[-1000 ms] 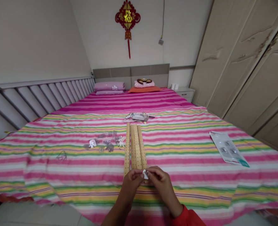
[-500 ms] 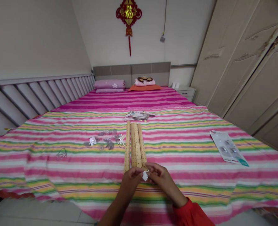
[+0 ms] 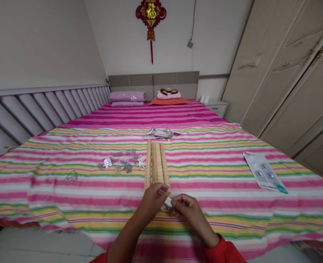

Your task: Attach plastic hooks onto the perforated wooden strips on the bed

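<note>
My left hand [image 3: 152, 199] and my right hand [image 3: 187, 208] meet over the near end of three perforated wooden strips [image 3: 156, 164] that lie side by side on the striped bed cover [image 3: 218, 171]. Both hands pinch a small white piece [image 3: 168, 202] between their fingertips. The left hand's fingers curl over the strips' near ends. The piece is too small to make out further.
A scatter of small clear and metal parts [image 3: 123, 162] lies left of the strips. A bundle of packets [image 3: 161, 134] sits beyond them. A clear plastic package [image 3: 265, 171] lies at the right. Pillows [image 3: 127, 98] rest by the headboard, and wardrobe doors [image 3: 287, 73] stand on the right.
Both hands shifted slightly forward onto the strips' near ends, still pinching the small white piece. The camera tilted a little.
</note>
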The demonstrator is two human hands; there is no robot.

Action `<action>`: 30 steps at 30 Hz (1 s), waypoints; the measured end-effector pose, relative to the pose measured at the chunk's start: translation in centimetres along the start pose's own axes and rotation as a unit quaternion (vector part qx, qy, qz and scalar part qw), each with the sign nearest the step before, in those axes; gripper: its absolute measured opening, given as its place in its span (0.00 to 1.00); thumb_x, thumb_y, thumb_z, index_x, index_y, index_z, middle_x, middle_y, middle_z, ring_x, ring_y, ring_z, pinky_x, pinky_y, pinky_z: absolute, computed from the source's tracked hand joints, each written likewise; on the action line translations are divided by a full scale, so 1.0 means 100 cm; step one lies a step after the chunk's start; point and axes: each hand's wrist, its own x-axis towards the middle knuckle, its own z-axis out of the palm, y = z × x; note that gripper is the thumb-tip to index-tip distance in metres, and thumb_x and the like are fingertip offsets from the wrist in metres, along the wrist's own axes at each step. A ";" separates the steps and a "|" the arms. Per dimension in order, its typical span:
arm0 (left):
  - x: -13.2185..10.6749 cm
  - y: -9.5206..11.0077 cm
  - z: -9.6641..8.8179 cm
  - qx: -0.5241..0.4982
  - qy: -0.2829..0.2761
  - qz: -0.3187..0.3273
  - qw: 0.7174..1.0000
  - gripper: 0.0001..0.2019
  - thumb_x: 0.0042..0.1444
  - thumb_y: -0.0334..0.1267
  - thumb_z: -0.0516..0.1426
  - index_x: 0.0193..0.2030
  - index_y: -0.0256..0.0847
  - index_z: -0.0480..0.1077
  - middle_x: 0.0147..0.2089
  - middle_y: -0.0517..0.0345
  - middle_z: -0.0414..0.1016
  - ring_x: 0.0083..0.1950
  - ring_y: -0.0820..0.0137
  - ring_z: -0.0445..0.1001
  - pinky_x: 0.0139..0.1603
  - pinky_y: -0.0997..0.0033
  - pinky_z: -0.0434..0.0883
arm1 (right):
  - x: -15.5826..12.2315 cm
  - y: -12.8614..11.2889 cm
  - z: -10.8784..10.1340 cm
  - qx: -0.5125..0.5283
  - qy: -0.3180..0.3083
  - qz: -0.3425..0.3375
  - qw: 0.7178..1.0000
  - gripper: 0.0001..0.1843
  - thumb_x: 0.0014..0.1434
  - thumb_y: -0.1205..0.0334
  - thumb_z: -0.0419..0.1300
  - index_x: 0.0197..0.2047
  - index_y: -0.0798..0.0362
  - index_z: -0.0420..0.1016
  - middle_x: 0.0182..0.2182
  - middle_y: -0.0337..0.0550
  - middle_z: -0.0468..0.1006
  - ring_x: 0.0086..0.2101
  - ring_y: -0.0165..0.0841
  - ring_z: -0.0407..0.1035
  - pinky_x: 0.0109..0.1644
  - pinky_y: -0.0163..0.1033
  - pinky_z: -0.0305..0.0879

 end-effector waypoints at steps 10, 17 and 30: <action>-0.022 -0.057 0.012 0.217 0.108 0.138 0.960 0.14 0.47 0.36 0.59 0.42 0.41 0.74 0.45 0.49 0.74 0.49 0.59 0.71 0.52 0.55 0.67 | -0.001 0.023 0.004 0.199 0.104 0.074 0.972 0.18 0.33 0.57 0.74 0.25 0.57 0.75 0.21 0.43 0.79 0.21 0.30 0.74 0.21 0.29 0.65; -0.023 -0.067 0.015 0.308 0.072 0.143 0.938 0.24 0.40 0.38 0.65 0.48 0.44 0.72 0.50 0.49 0.73 0.53 0.55 0.68 0.55 0.53 0.63 | 0.007 0.028 0.007 0.184 0.151 0.071 0.969 0.16 0.31 0.60 0.73 0.23 0.57 0.74 0.16 0.39 0.76 0.17 0.28 0.70 0.20 0.29 0.65; -0.019 -0.066 0.018 0.341 0.083 0.180 0.919 0.20 0.42 0.32 0.63 0.45 0.49 0.73 0.46 0.56 0.75 0.48 0.61 0.70 0.50 0.57 0.63 | 0.014 0.034 0.008 0.162 0.146 0.088 0.972 0.20 0.29 0.56 0.74 0.20 0.57 0.71 0.12 0.37 0.73 0.13 0.24 0.65 0.16 0.27 0.59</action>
